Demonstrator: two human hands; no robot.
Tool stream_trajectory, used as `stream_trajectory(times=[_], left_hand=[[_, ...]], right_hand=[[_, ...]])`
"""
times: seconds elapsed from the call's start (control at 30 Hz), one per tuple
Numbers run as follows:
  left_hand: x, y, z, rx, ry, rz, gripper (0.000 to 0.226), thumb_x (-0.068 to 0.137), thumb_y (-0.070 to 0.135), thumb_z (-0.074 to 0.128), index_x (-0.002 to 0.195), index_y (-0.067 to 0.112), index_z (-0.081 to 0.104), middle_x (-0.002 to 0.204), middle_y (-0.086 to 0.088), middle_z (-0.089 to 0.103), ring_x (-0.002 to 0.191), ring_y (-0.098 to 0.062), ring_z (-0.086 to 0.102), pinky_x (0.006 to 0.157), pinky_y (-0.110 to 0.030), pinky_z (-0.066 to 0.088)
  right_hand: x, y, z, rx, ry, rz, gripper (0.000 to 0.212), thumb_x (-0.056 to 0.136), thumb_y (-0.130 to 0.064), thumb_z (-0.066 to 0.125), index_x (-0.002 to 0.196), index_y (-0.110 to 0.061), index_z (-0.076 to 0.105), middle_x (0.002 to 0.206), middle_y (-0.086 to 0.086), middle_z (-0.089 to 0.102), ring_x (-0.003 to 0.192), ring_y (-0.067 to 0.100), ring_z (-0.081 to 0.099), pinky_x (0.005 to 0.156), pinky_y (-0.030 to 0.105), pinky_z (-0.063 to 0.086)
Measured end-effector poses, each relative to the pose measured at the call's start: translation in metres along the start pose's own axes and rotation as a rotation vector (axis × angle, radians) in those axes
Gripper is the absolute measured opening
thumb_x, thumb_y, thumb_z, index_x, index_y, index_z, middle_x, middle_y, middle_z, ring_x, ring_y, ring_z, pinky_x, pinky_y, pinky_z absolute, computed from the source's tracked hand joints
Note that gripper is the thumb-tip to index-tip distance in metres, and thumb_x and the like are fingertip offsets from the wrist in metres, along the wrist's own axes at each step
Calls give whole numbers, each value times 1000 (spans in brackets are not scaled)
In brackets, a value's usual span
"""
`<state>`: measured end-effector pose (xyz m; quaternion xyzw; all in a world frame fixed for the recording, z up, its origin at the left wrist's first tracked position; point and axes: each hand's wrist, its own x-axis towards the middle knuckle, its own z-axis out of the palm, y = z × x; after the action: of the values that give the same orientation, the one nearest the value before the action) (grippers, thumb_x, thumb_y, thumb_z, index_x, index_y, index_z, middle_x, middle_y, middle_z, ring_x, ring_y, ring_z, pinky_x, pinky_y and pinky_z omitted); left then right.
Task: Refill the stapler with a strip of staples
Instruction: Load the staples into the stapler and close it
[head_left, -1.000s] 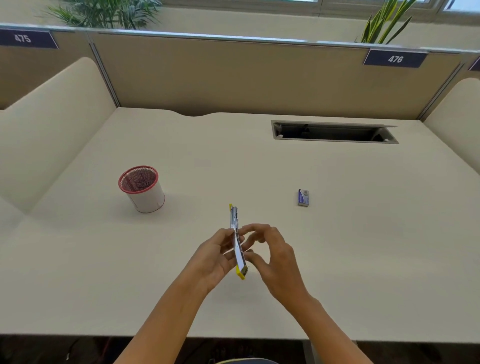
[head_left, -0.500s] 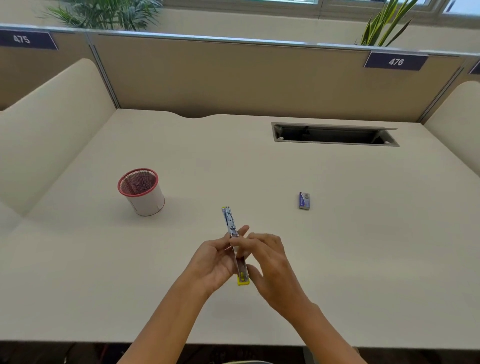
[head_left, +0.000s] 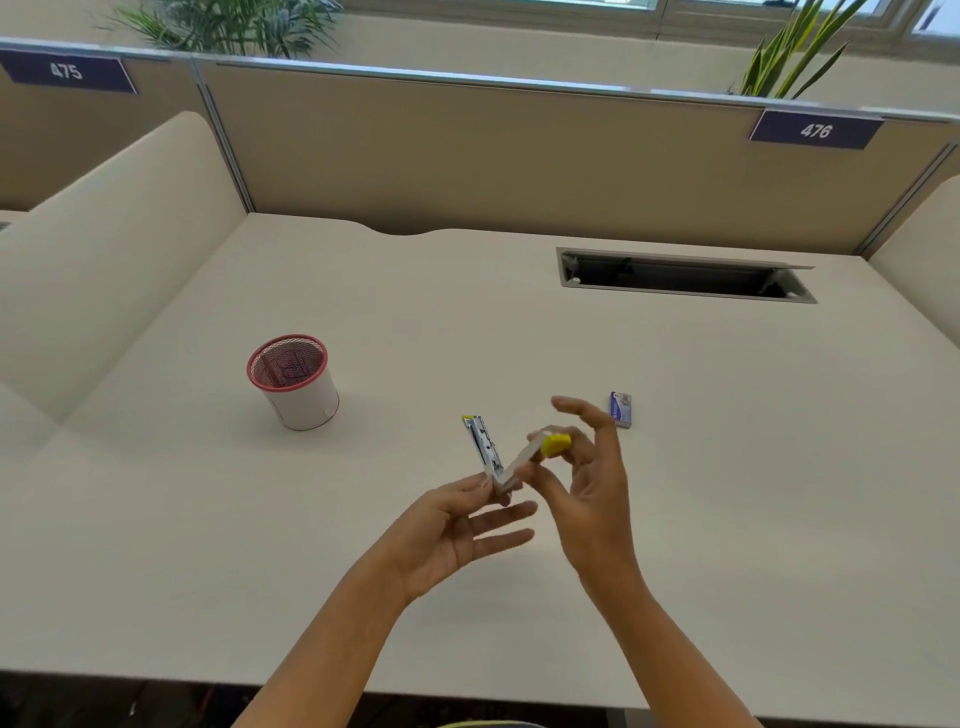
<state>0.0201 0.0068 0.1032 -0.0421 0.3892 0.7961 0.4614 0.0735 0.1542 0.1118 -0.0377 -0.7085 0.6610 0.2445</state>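
Stapler (head_left: 483, 448): held clear above desk (head_left: 727, 519), opened into a V; magazine rail toward 12 o'clock, yellow-tipped cover (head_left: 554, 445) swung toward 2 o'clock.
Left hand (head_left: 449, 530): pinching hinge end between thumb and forefinger, with other fingers straight and apart.
Right hand (head_left: 589, 488): pinching cover tip between thumb and middle fingers, with forefinger lifted free.
Step in hand: probably swinging cover fully back to expose rail.
Method: keep hinge pinch firm; pull cover well clear of rail; avoid sideways twist at hinge.
Staple box (head_left: 621, 409): flat on desk at 2 o'clock from stapler, just beyond right hand; not yet touched.
Pen cup (head_left: 296, 384): at 10 o'clock, well apart.
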Motion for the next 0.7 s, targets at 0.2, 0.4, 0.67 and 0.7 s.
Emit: stream_trajectory(times=[0.2,0.4,0.67,0.7], left_hand=[[4,-3,-2,280,-91,-87,28,97,3,46,104,7,72,101,-9,72,108,-36,66,82,-43,58],[5,-3,-1,474,-103,-110,24,98,15,49,116,16,64,118,-14,62,104,-29,69,84,-38,57],[8,-2,-10,742,-108,-101,24,93,36,55,114,28,64,119,-9,64,101,-19,70,86,-31,56],[9,-1,-11,774,-89,-93,27,92,40,56,113,25,65,117,-8,65,100,-16,70,85,-29,57]], right_hand=[[10,0,0,52,-55,171,58,80,-29,76,128,-30,45,111,-3,69,108,18,64,88,31,54],[8,0,-1,322,-248,577,94,59,-64,79,136,-20,47,130,5,64,120,18,61,88,33,56],[5,7,-4,203,-441,544,50,93,-42,55,138,-20,48,122,2,69,114,22,64,76,30,56],[4,8,-4,212,-415,539,51,92,-43,55,135,-17,51,121,0,70,110,24,66,74,30,56]])
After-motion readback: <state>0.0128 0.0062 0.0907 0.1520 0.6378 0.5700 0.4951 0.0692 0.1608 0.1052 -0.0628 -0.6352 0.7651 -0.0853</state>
